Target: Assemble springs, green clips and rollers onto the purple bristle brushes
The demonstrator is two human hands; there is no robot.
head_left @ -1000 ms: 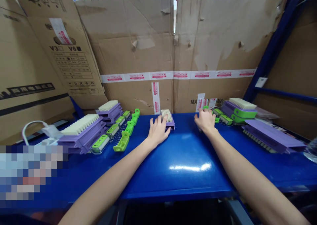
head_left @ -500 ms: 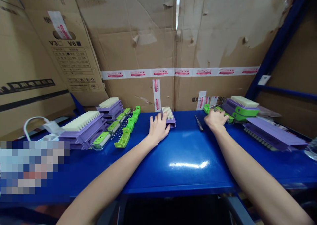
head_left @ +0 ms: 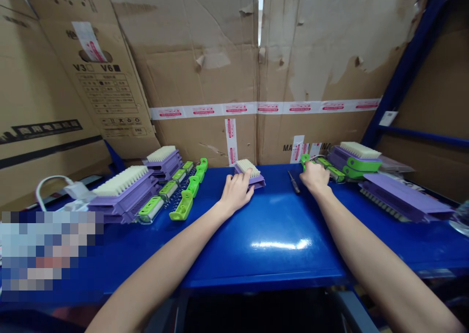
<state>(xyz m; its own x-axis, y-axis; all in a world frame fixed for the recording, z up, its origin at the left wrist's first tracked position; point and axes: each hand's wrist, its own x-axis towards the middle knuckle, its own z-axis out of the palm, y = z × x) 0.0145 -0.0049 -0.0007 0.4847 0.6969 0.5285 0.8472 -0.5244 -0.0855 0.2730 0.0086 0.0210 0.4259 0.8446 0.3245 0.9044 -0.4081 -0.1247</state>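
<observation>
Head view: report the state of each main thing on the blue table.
Purple plastic block with cream bristles, centre: bristles up, touched by left hand.
Slim dark screwdriver: lying flat, untouched.
Purple plastic block, far right: bristles down.
Purple-and-green plastic block: bristles up.
Lime-green plastic brackets, left: lying in a row.
Right hand: curled, hold unclear.

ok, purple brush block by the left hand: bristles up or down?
Up: cream bristles show atop the purple block by the left hand.
</observation>
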